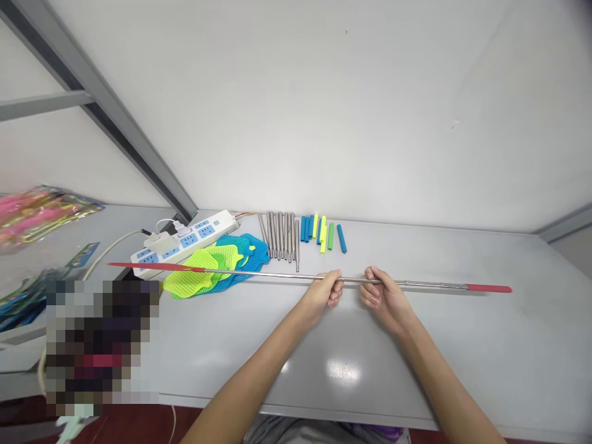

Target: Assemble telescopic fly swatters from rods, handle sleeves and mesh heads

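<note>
One swatter (pixel 351 280), comprising a thin segmented metal shaft, one red handle (pixel 489 288) and one red blade (pixel 155 267), spans horizontally above the smooth, glossy grey table (pixel 504 351); the left hand (pixel 326 290) and right hand (pixel 382 296) each pinch its shaft near mid-length. Beyond lie roughly nine slim metal rods (pixel 285 234), one green sleeve (pixel 330 236) and several yellow and blue sleeves (pixel 341 238). Perforated mesh heads (pixel 189 282), too overlapped to count, adjoin one white power strip (pixel 222 222) before a plain pale wall (pixel 300 111).
</note>
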### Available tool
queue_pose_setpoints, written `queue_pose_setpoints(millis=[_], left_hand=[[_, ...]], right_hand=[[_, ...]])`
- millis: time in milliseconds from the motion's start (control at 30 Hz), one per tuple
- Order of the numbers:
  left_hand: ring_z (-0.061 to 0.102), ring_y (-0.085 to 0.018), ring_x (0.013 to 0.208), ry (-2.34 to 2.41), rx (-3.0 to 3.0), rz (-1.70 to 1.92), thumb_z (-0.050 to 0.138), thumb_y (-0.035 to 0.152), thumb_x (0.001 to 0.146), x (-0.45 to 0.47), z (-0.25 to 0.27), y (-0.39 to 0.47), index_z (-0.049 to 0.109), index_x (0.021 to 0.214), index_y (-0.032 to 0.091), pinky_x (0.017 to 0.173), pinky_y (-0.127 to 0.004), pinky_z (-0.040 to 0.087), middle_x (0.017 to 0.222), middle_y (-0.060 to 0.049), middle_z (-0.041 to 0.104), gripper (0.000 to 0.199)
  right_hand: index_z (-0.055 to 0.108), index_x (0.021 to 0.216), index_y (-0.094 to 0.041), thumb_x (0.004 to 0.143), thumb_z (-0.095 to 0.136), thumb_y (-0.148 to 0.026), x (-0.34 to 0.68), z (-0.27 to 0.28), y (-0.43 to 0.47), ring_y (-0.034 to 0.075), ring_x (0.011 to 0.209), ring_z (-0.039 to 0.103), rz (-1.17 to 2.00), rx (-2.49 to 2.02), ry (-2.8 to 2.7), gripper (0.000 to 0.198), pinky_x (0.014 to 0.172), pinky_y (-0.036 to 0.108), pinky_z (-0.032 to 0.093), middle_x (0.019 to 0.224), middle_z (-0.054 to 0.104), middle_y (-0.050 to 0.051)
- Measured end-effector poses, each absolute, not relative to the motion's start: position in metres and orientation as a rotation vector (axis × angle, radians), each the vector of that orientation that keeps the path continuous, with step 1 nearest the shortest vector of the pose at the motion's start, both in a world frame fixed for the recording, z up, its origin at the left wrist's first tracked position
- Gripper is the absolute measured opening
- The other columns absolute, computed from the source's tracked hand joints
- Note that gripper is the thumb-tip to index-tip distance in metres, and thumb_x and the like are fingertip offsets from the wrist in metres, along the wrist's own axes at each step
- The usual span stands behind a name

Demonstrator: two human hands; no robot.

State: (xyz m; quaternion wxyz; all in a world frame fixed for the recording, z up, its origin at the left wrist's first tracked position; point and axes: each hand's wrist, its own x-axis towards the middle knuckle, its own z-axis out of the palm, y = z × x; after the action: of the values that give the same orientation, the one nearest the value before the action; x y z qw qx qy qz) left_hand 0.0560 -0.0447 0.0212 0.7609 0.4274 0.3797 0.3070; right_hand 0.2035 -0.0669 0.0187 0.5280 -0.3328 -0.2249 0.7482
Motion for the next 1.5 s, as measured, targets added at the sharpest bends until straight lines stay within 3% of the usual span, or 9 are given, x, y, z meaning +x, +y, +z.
queue_pose_setpoints(millis=[167, 433, 567, 700, 833, 1133, 1267, 1367, 1500], left_hand=[[0.024, -0.003, 0.035, 0.849, 0.930, 0.735, 0.044, 0.043, 0.072, 0.048, 0.027, -0.038, 0.036, 0.052, 0.016, 0.038, -0.018, 0.018, 0.042, 0.007, 0.030, 0.034], [0.029, -0.003, 0.034, 1.118, 0.747, 1.296, 0.047, 0.037, 0.070, 0.014, 0.035, -0.011, 0.040, 0.059, 0.016, 0.035, -0.017, 0.022, 0.046, 0.006, 0.038, 0.024], [0.031, -0.004, 0.034, 1.183, 0.753, 1.396, 0.046, 0.035, 0.071, 0.007, 0.035, -0.007, 0.041, 0.057, 0.016, 0.035, -0.017, 0.023, 0.044, 0.007, 0.038, 0.024], [0.033, -0.004, 0.034, 1.224, 0.775, 1.403, 0.045, 0.038, 0.073, 0.010, 0.032, -0.009, 0.044, 0.056, 0.015, 0.034, -0.017, 0.022, 0.042, 0.006, 0.039, 0.028], [0.033, -0.004, 0.034, 1.225, 0.775, 1.359, 0.044, 0.038, 0.073, 0.016, 0.027, -0.012, 0.044, 0.054, 0.015, 0.034, -0.016, 0.022, 0.042, 0.005, 0.040, 0.030], [0.038, -0.004, 0.034, 1.048, 0.741, 1.227, 0.047, 0.044, 0.072, 0.036, 0.021, -0.024, 0.047, 0.065, 0.014, 0.036, -0.016, 0.030, 0.049, 0.005, 0.044, 0.031], [0.054, -0.006, 0.052, 0.795, 0.607, 1.278, 0.055, 0.032, 0.071, 0.027, 0.031, -0.021, 0.051, 0.079, 0.016, 0.048, -0.017, 0.042, 0.072, 0.001, 0.055, 0.018], [0.058, -0.009, 0.063, 0.729, 0.510, 1.371, 0.054, 0.020, 0.074, 0.012, 0.041, -0.011, 0.054, 0.078, 0.013, 0.055, -0.017, 0.045, 0.081, -0.004, 0.059, 0.008], [0.060, -0.012, 0.074, 0.755, 0.431, 1.507, 0.046, 0.016, 0.079, -0.006, 0.042, 0.002, 0.056, 0.078, 0.011, 0.064, -0.021, 0.047, 0.085, -0.007, 0.062, 0.011]], right_hand=[[0.048, 0.062, -0.019, 0.078, 0.045, -0.037, 0.209, 0.024, -0.061, 0.007, 0.038, 0.024, 1.703, -0.822, -0.564, 0.025, 0.037, 0.019, 0.024, 0.042, 0.025, -0.006], [0.052, 0.061, -0.017, 0.073, 0.047, -0.045, 0.259, 0.018, -0.060, 0.006, 0.039, 0.034, 1.436, -0.835, -0.476, 0.030, 0.038, 0.019, 0.030, 0.046, 0.033, -0.005], [0.040, 0.048, -0.017, 0.075, 0.046, -0.042, 0.284, 0.006, -0.061, 0.004, 0.034, 0.028, 1.088, -0.815, -0.338, 0.037, 0.034, 0.018, 0.027, 0.040, 0.027, -0.006], [0.032, 0.042, -0.016, 0.080, 0.034, -0.037, 0.297, -0.001, -0.064, 0.006, 0.033, 0.028, 0.945, -0.795, -0.265, 0.043, 0.033, 0.019, 0.026, 0.038, 0.025, -0.004], [0.031, 0.043, -0.016, 0.082, 0.028, -0.032, 0.308, -0.003, -0.067, 0.007, 0.034, 0.029, 0.988, -0.783, -0.178, 0.042, 0.034, 0.020, 0.029, 0.039, 0.026, -0.003], [0.041, 0.054, -0.017, 0.072, 0.053, -0.028, 0.244, 0.009, -0.057, 0.003, 0.038, 0.028, 1.373, -0.765, -0.282, 0.024, 0.033, 0.015, 0.029, 0.050, 0.030, -0.006], [0.047, 0.058, -0.017, 0.071, 0.056, -0.033, 0.223, 0.018, -0.049, 0.004, 0.037, 0.029, 1.492, -0.845, -0.407, 0.023, 0.031, 0.015, 0.028, 0.048, 0.029, -0.007], [0.052, 0.061, -0.017, 0.067, 0.061, -0.034, 0.228, 0.027, -0.036, 0.003, 0.037, 0.029, 1.430, -0.870, -0.420, 0.020, 0.028, 0.014, 0.027, 0.049, 0.034, -0.006], [0.057, 0.067, -0.016, 0.063, 0.066, -0.026, 0.234, 0.035, -0.019, 0.004, 0.051, 0.046, 1.359, -0.810, -0.381, 0.014, 0.033, 0.011, 0.036, 0.063, 0.050, -0.002]])
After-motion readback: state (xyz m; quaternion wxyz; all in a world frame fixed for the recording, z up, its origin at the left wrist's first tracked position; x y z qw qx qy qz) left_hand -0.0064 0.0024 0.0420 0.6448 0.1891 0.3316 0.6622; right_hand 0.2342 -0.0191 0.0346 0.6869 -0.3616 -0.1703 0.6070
